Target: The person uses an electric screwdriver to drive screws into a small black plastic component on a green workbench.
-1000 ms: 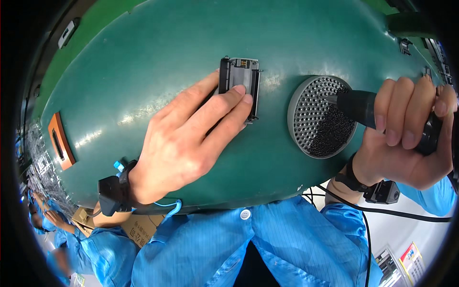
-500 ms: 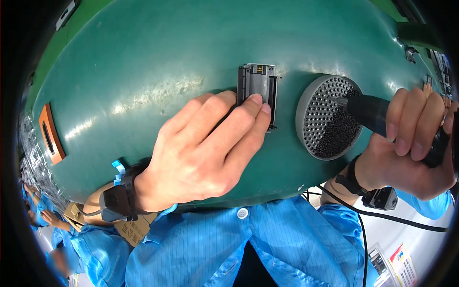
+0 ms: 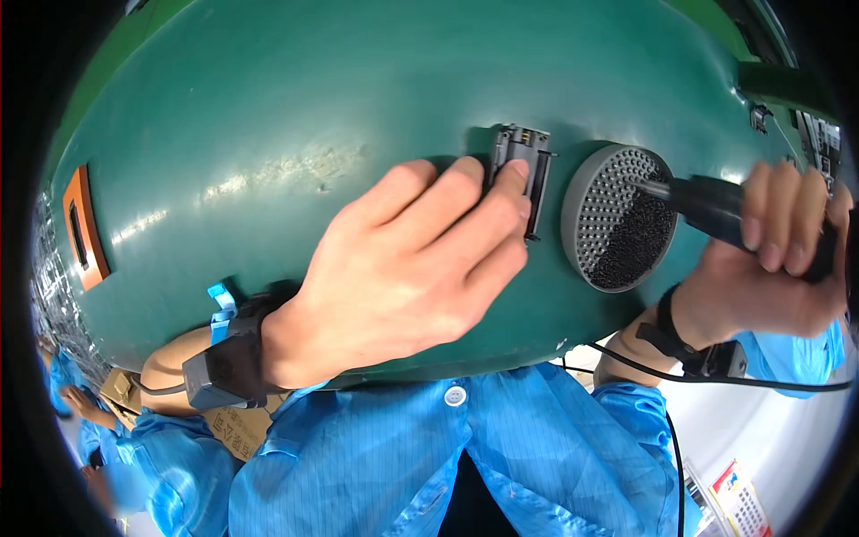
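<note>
My left hand (image 3: 416,259) is closed on a small dark grey plastic housing (image 3: 523,149) with gold contacts at its far end. The fingers cover much of the housing, which is close to the green mat and left of a round grey dish (image 3: 574,215). Inside the dish are rows of small holes, and a heap of tiny black screws (image 3: 631,246) fills its right part. My right hand (image 3: 765,259) is wrapped round a black electric screwdriver (image 3: 707,206). Its metal shaft points left into the dish; whether a screw sits on the tip, I cannot tell.
An orange piece (image 3: 86,228) with a dark slot lies at the mat's (image 3: 295,80) left. Black cables (image 3: 716,379) hang by my right forearm. A cardboard box (image 3: 234,431) and a person in a blue sleeve (image 3: 174,470) are at the lower left.
My left hand has carried the housing rightward, nearer the dish, and it is tilted slightly more. The screwdriver has shifted a little right, its tip still at the dish.
</note>
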Tool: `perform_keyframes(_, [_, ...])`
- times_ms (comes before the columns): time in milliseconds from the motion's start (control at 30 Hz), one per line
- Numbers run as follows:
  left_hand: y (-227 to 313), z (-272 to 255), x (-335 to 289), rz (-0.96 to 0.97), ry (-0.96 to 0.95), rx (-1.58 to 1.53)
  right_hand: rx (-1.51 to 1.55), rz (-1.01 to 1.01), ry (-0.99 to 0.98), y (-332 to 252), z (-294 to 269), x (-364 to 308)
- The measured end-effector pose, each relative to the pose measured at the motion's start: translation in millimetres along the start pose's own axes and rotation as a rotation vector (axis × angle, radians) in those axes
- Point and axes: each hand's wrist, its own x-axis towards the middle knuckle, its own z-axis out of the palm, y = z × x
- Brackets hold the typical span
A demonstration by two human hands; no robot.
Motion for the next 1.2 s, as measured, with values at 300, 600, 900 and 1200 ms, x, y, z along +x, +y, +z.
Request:
perform_keyframes(300, [0.3,4.2,-9.3,-0.025,0.05,-0.048,0.108,-0.019,-0.151,-0.2,12.4,16.3])
perform_keyframes(600, [-5.1,-4.4,-2.9,-0.103,-0.03,-0.286,0.366,0.116,0.036,10.7,43.3,-3.0])
perform_keyframes(900, [-3.5,2.4,-5.0,-0.105,0.027,-0.244,0.54,0.179,-0.568,26.5,10.8,20.8])
perform_keyframes(1200, [-2.9,-1.5,-4.1,-0.096,0.011,-0.238,0.677,0.075,-0.484,43.8,21.0,7.5])
